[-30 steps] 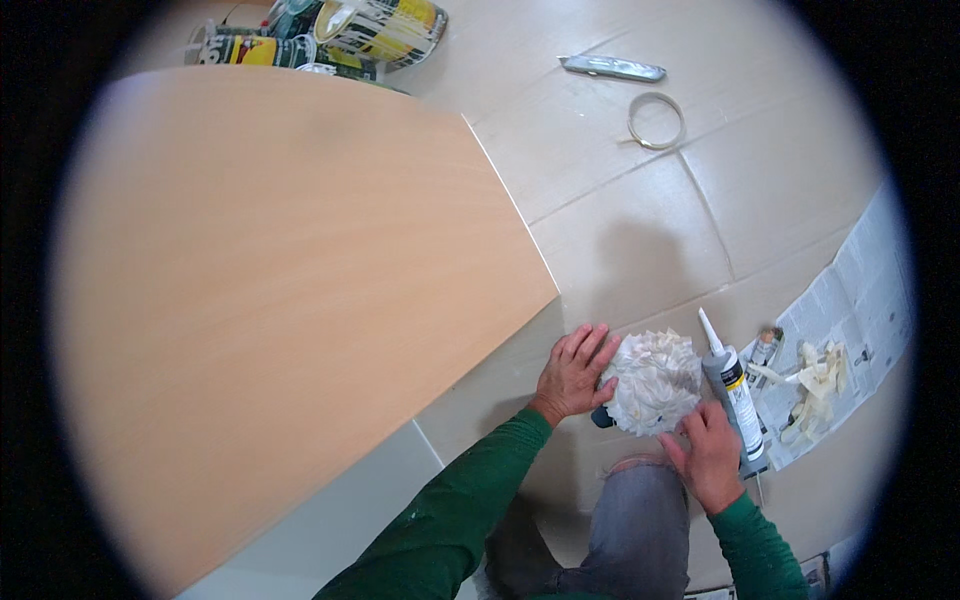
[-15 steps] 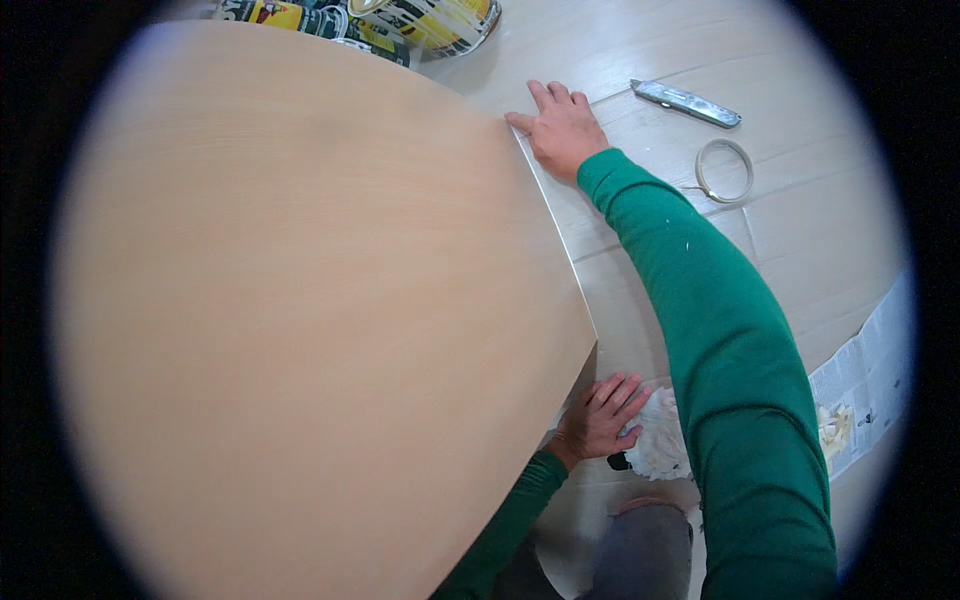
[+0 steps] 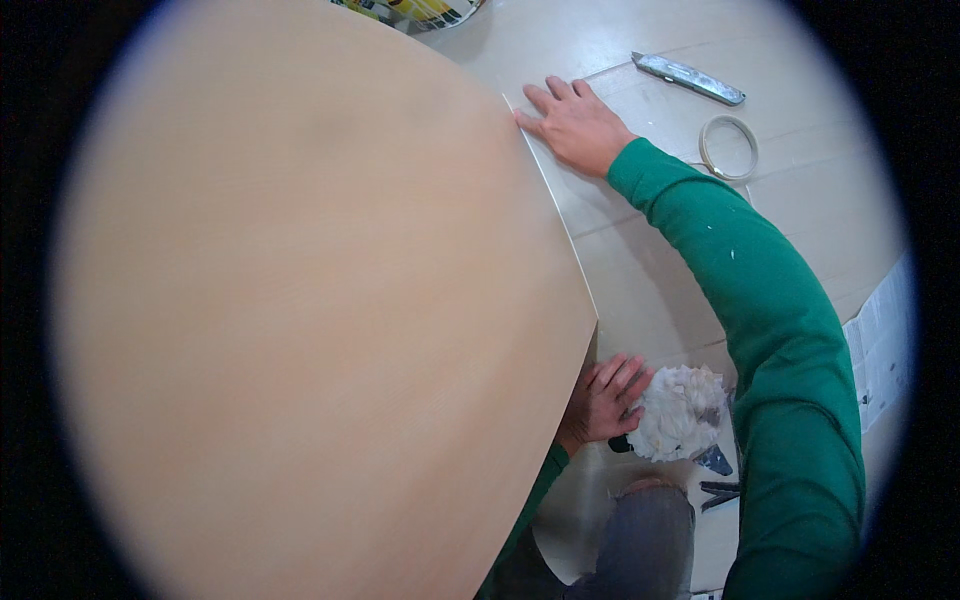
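A large, smooth, light-brown board (image 3: 330, 300) fills the left and middle of the view, with a thin white edge strip (image 3: 560, 217) along its right side. My right hand (image 3: 575, 125) lies at the far part of that edge, fingers stretched and thumb touching the board's edge. Beside the near corner, my left hand (image 3: 610, 398) has its fingers extended and slightly spread. Its wrist and forearm pass partly behind the board. A crumpled white cloth (image 3: 682, 412) lies right next to its fingertips. Neither hand grips anything that I can see.
On the pale tiled floor (image 3: 640, 270), a metal utility knife (image 3: 690, 78) and a roll of narrow pale tape (image 3: 728, 148) lie beyond my right arm. A printed paper sheet (image 3: 882, 345) is at the right. Dark tools (image 3: 720, 494) sit near my knee; a yellow-labelled can (image 3: 440, 12) stands at the top.
My right hand has slid slightly nearer along the board's edge. The view has shifted, so floor items appear higher, and dark tools by the cloth now show. My left hand keeps its place beside the corner.
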The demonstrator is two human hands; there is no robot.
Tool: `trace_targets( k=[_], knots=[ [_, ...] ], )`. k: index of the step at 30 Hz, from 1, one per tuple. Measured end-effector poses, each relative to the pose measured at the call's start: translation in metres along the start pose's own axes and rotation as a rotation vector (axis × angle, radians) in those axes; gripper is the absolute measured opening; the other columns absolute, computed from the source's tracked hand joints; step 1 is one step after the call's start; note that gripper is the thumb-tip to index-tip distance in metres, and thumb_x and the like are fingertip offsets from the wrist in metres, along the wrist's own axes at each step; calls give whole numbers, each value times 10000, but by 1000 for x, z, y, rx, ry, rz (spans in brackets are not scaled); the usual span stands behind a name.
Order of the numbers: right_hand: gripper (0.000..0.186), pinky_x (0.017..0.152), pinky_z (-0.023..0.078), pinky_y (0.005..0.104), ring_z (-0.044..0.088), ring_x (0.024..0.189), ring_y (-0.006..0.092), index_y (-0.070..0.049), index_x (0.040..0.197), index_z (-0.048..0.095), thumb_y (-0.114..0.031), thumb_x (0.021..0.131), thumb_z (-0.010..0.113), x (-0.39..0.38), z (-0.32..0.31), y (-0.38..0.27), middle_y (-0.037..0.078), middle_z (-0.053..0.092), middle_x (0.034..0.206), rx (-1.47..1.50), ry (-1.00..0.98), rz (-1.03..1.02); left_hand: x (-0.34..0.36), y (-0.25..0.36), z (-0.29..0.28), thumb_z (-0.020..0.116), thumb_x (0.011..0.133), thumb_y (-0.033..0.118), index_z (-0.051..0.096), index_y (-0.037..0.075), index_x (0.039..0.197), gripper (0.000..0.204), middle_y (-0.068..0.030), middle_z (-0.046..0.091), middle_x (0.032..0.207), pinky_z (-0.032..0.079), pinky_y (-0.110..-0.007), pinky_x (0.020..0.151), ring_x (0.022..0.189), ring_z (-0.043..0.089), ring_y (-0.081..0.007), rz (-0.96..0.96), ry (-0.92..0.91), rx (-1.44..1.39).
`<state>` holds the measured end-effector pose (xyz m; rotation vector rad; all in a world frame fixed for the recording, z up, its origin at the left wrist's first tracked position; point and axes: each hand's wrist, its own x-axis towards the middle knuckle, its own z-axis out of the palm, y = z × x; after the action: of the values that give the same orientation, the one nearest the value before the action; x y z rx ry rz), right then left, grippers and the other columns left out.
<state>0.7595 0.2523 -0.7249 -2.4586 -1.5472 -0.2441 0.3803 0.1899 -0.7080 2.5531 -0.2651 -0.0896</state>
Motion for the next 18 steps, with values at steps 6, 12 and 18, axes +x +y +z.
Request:
trace_targets(
  k=[6, 12, 18],
  knots=[
    [460, 1036, 454, 563, 478, 1376, 392, -167, 1436, 606, -192, 980, 548, -38, -22, -21, 141, 521, 1467, -45, -126, -66, -1, -1, -1, 703, 876, 367, 551, 158, 1490, 665, -105, 470, 1538, 423, -462, 1110, 1394, 432, -315, 2, 14, 3],
    [477, 1025, 455, 583, 484, 1367, 416, -127, 1445, 593, -196, 974, 558, -69, -33, -42, 151, 513, 1461, -57, -135, -91, -1, 0, -3, 711, 868, 371, 557, 151, 1481, 670, -108, 483, 1526, 414, -475, 1109, 1389, 439, -327, 0, 11, 25],
    [451, 1041, 436, 600, 489, 1359, 425, -90, 1392, 623, -202, 958, 567, -93, -38, -52, 156, 535, 1431, -12, -115, -73, -1, -1, 0, 707, 870, 377, 563, 143, 1472, 662, -123, 489, 1523, 411, -496, 1106, 1374, 459, -344, 23, 20, 31]
  ],
)
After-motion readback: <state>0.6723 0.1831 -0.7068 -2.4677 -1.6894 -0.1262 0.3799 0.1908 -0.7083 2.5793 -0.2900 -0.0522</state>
